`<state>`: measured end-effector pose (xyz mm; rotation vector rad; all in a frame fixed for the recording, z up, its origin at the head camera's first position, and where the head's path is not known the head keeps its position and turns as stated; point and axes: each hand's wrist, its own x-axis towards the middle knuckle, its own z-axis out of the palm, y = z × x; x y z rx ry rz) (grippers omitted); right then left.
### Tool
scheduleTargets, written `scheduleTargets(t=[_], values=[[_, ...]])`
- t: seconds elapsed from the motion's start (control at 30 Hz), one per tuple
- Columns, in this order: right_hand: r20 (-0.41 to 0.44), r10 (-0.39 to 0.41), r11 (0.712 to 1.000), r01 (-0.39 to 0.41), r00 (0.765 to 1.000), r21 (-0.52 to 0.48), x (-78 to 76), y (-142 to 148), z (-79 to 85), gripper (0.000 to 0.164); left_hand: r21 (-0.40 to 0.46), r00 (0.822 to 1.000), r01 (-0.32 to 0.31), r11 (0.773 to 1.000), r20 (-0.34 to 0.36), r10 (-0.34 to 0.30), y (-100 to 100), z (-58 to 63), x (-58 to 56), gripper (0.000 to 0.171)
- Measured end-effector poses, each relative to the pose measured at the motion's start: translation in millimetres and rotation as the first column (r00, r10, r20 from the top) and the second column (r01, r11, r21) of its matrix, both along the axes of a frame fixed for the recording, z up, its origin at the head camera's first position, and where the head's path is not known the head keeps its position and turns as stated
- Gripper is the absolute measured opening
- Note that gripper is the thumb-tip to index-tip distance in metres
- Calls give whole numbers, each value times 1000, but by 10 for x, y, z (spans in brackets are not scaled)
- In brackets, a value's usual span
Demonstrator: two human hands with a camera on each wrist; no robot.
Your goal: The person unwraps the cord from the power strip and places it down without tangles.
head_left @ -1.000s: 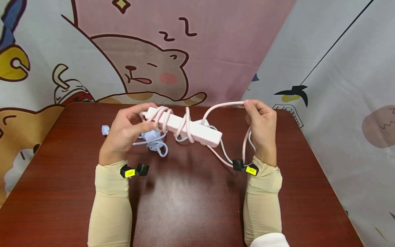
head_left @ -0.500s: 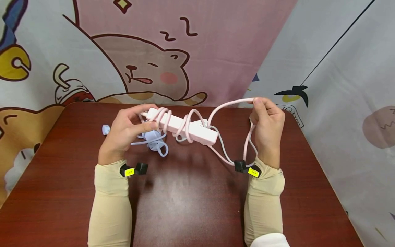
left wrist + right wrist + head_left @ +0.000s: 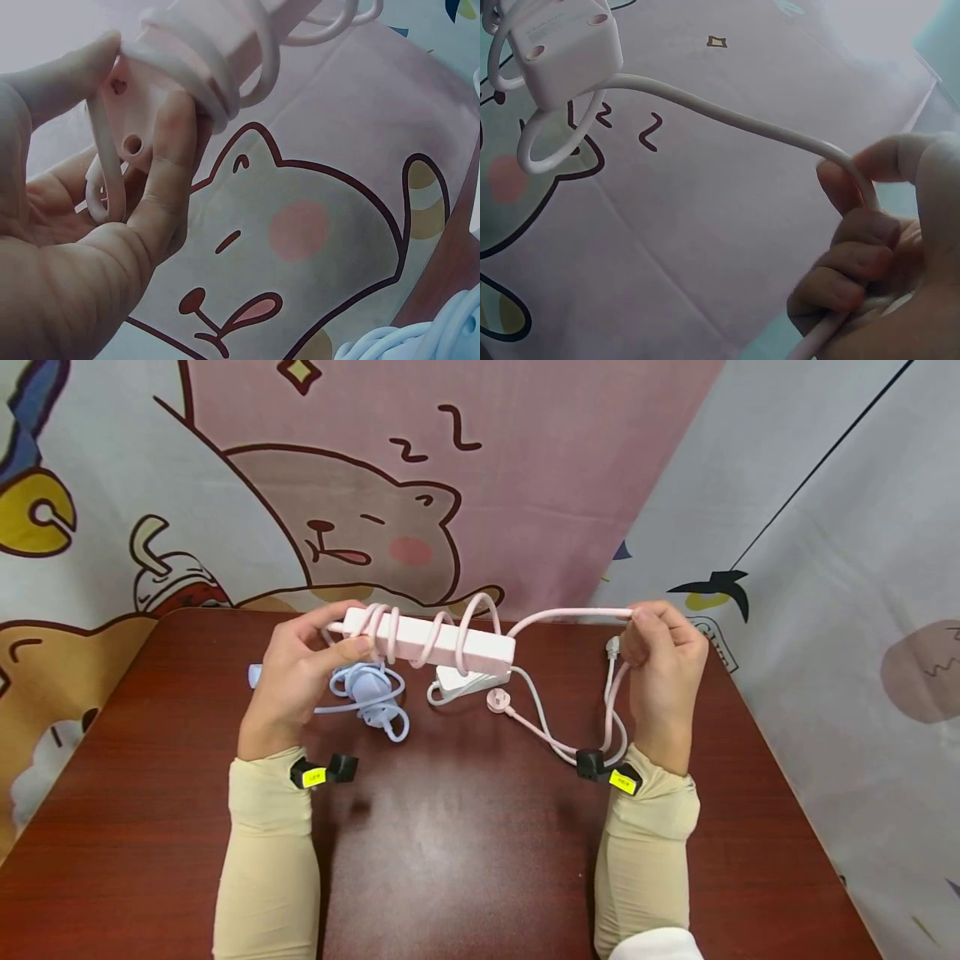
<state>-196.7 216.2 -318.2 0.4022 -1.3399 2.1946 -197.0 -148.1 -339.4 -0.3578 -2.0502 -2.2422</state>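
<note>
A pink power strip [image 3: 435, 643] is held up over the table, its own pink cord looped loosely around it several times. My left hand [image 3: 300, 668] grips its left end between thumb and fingers; in the left wrist view that end [image 3: 139, 112] shows a round hole and a cord loop passing by the fingers. My right hand [image 3: 663, 668] pinches the pink cord [image 3: 573, 612] to the right of the strip, and the cord runs on down through the curled fingers, as the right wrist view shows. The pink plug [image 3: 498, 700] at the cord's end lies on the table.
On the brown table [image 3: 465, 860], a light blue cable bundle [image 3: 371, 693] lies behind the left hand. A white power strip [image 3: 468, 681] with a white cord sits under the pink one, its plug [image 3: 612, 647] near the right hand. A printed cloth [image 3: 570, 485] hangs behind the table.
My right hand has moved to the right, drawing the cord out. The strip has risen and turned more level, uncovering the pink plug and the white strip; its right-hand loop stands higher.
</note>
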Motion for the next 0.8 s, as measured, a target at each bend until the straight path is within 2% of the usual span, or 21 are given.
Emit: scheduleTargets(t=[0.1, 0.3, 0.37, 0.47, 0.5, 0.53, 0.57, 0.63, 0.7, 0.73, 0.8], values=[[-6, -10, 1000, 10, 1000, 27, 22, 12, 9, 15, 114, 1000, -7, 993, 20, 5, 16, 4, -1, 33], [64, -23, 984, 11, 998, 175, 59, 55, 18, 24, 255, 999, 25, 967, -26, -19, 30, -12, -20, 30], [94, -25, 967, 0, 995, 255, 74, 79, 17, 25, 283, 999, 42, 958, -35, -33, 33, -15, -17, 30], [149, -44, 917, -19, 988, 398, 108, 115, 29, 21, 303, 998, 63, 951, -42, -53, 40, -16, -8, 32], [170, -62, 891, -22, 983, 454, 124, 125, 39, 19, 309, 998, 65, 949, -39, -56, 45, -14, -4, 33], [185, -89, 852, -21, 979, 523, 140, 135, 52, 17, 311, 998, 67, 948, -35, -59, 49, -14, -1, 34], [197, -118, 806, -22, 973, 592, 162, 144, 68, 15, 310, 998, 67, 948, -31, -61, 53, -13, 2, 35], [200, -176, 695, -23, 964, 719, 219, 162, 106, 9, 299, 998, 67, 952, -26, -62, 60, -14, 7, 37], [165, -223, 579, -6, 961, 815, 284, 169, 151, 10, 272, 998, 70, 960, -27, -65, 62, -16, 11, 38], [135, -234, 533, 11, 963, 846, 316, 167, 173, 13, 256, 997, 76, 964, -33, -69, 62, -17, 11, 38], [58, -233, 477, 62, 971, 877, 368, 143, 210, 21, 217, 996, 88, 972, -49, -80, 62, -20, 10, 38]])
